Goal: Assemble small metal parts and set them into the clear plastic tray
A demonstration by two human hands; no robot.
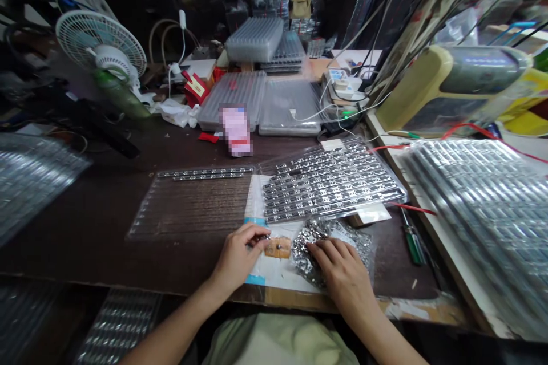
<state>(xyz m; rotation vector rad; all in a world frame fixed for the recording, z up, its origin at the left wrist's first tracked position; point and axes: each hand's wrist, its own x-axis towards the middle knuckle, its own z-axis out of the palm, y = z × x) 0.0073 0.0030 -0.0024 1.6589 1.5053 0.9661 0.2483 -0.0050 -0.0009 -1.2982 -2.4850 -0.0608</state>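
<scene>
Left hand (pixel 236 256) is pinching a tiny silver metal part (pixel 262 238) between its fingertips, right beside a small tan rectangular pad (pixel 277 247)! Right hand (pixel 340 274), fingers loosely spread, presses on a crumpled silver foil sheet (pixel 329 245) atop white paper (pixel 274 276).

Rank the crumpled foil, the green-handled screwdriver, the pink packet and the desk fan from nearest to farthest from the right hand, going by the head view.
From the right hand:
1. Crumpled foil: directly under the hand, touching it.
2. Green-handled screwdriver: to the hand's right, on the bench.
3. Pink packet: ahead and to the left, blurred.
4. Desk fan: far left, beyond the bench's edge.
</scene>
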